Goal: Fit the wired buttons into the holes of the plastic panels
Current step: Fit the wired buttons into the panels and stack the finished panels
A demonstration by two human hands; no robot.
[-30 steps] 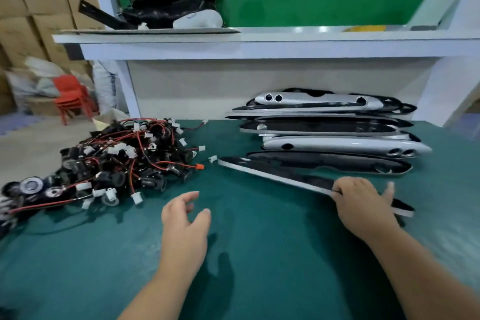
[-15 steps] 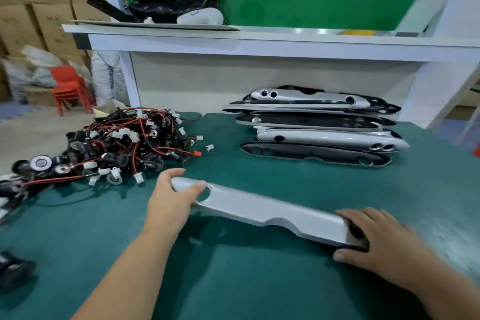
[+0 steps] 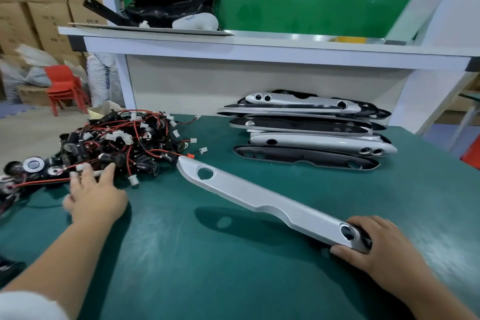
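A long silver plastic panel [image 3: 262,199] with round holes near both ends lies slanted across the green table, its left end lifted. My right hand [image 3: 374,247] grips its near right end, thumb under the edge. My left hand [image 3: 91,195] reaches with spread fingers into the near edge of a tangled pile of black wired buttons [image 3: 111,145] with red wires and white plugs, at the table's left. Whether the fingers hold a button is blurred.
A stack of silver and black panels [image 3: 306,130] lies at the back right against the white shelf unit [image 3: 233,47]. A black bag [image 3: 171,0] sits on the shelf. Cardboard boxes and a red chair [image 3: 65,88] stand off to the left.
My left hand let go of the panel's left end and moved left to the button pile. My right hand keeps hold of the panel, which has turned silver side up.
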